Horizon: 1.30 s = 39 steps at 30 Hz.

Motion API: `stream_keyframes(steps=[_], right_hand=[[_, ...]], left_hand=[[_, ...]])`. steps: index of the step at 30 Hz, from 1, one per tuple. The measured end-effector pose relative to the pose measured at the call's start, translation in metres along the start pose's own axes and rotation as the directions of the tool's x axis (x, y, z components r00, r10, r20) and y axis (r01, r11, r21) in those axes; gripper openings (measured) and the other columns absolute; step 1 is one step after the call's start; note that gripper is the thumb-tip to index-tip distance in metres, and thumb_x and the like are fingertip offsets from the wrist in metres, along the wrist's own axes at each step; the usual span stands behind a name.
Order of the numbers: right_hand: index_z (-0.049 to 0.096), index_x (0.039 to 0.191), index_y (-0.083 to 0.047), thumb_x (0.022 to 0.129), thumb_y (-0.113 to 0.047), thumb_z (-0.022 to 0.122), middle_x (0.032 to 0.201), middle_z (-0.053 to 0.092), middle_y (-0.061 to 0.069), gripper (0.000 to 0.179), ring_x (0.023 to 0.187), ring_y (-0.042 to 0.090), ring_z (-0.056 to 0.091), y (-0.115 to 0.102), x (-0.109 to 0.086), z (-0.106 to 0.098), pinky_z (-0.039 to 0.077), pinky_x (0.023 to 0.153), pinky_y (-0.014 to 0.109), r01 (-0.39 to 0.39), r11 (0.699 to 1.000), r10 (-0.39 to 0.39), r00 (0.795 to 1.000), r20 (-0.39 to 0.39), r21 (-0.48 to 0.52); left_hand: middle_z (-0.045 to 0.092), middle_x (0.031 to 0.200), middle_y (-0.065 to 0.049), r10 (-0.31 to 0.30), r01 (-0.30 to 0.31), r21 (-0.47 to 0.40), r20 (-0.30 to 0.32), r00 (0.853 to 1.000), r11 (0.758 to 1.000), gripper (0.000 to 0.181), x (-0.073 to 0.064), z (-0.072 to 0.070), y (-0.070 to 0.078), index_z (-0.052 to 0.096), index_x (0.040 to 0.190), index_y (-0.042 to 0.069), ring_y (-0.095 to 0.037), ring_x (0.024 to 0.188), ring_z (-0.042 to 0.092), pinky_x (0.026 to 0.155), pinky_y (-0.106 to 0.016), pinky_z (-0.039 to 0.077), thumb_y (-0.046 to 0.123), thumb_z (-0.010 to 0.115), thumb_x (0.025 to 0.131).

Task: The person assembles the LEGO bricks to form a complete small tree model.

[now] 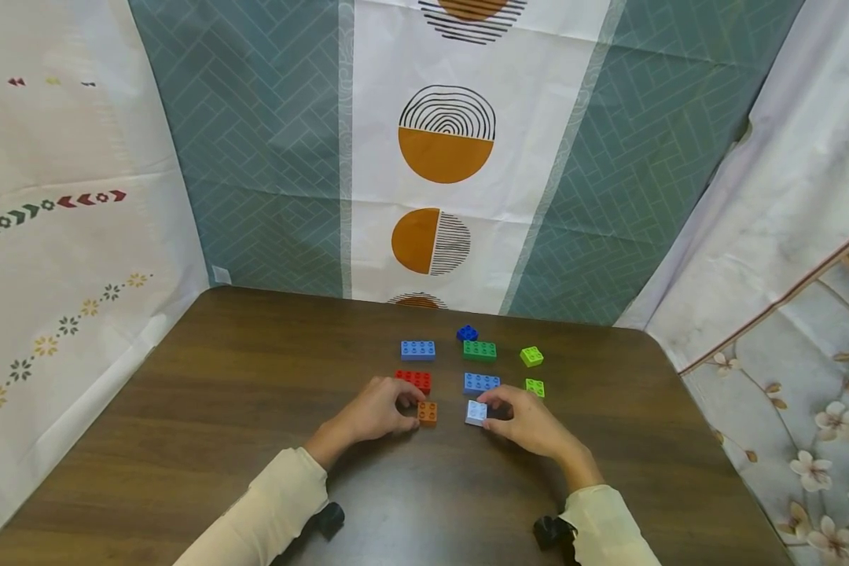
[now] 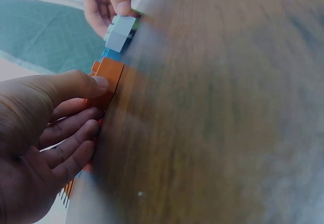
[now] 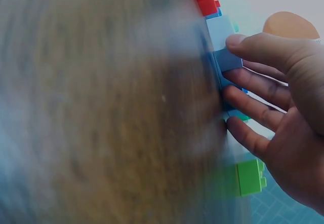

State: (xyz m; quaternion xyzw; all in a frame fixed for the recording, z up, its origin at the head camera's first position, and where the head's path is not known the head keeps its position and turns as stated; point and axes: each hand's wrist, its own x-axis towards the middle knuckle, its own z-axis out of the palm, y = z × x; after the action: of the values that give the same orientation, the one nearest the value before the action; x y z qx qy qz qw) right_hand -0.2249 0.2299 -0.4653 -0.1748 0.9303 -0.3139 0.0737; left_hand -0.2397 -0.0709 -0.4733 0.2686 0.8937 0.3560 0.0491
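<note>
My left hand (image 1: 376,409) pinches a small orange building brick (image 1: 428,413) between thumb and fingers, studs up on the table. In the left wrist view the thumb lies on the near face of the orange brick (image 2: 109,77). A small pale blue building brick (image 1: 475,413) sits a short gap to the right, with my right hand (image 1: 527,420) pinching it from its right side. The right wrist view shows the thumb tip on the pale blue brick (image 3: 219,30). Just behind the orange brick lies a red brick (image 1: 413,380); a blue brick (image 1: 482,383) lies behind the pale one.
Farther back on the brown table (image 1: 255,369) lie a blue brick (image 1: 418,350), a green brick (image 1: 479,350) and a dark blue piece (image 1: 467,333). Two lime bricks, a far one (image 1: 531,357) and a nearer one (image 1: 535,387), lie to the right. Patterned cloth (image 1: 276,157) hangs behind.
</note>
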Motion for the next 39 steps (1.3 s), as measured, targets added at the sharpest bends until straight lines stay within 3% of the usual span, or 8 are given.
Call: stream_keyframes(steps=[8,16,29,39], right_hand=[[0.069,0.124,-0.025,0.092,-0.028,0.078,0.117,0.070,-0.002,0.033,0.103,0.018,0.060,-0.009,0.000,0.000,0.054,0.084,0.032,0.001,0.999,-0.001,1.000,0.006,0.039],[0.070,0.124,-0.023,0.092,-0.028,0.078,0.115,0.070,-0.003,0.034,0.102,0.016,0.060,-0.020,0.001,0.003,0.054,0.086,0.032,0.063,0.997,-0.063,0.998,-0.001,0.038],[0.070,0.124,-0.023,0.093,-0.026,0.077,0.114,0.070,-0.004,0.032,0.101,0.016,0.060,-0.036,0.006,0.012,0.054,0.086,0.031,0.134,0.987,-0.136,0.991,0.008,0.087],[0.069,0.124,-0.021,0.093,-0.024,0.077,0.115,0.070,-0.005,0.032,0.106,0.018,0.059,-0.043,0.008,0.017,0.051,0.089,0.035,0.135,0.984,-0.141,0.989,0.037,0.114]], left_hand=[[0.076,0.104,-0.002,-0.010,0.011,-0.034,0.014,1.000,0.999,0.032,0.002,0.003,0.000,0.077,0.113,0.011,-0.014,0.094,0.067,0.086,-0.036,0.059,0.016,0.086,0.082],[0.074,0.107,-0.001,-0.030,0.032,-0.051,0.044,0.999,0.998,0.033,0.003,0.005,0.002,0.077,0.115,0.013,-0.014,0.095,0.065,0.089,-0.036,0.059,0.018,0.086,0.084],[0.075,0.110,0.002,-0.006,0.012,-0.102,0.062,0.998,0.995,0.033,0.004,0.012,0.004,0.077,0.117,0.014,-0.012,0.096,0.064,0.088,-0.030,0.058,0.018,0.085,0.085],[0.075,0.108,0.002,0.014,-0.010,-0.085,0.053,0.999,0.996,0.034,0.006,0.014,0.004,0.076,0.116,0.013,-0.011,0.093,0.064,0.090,-0.030,0.058,0.019,0.086,0.084]])
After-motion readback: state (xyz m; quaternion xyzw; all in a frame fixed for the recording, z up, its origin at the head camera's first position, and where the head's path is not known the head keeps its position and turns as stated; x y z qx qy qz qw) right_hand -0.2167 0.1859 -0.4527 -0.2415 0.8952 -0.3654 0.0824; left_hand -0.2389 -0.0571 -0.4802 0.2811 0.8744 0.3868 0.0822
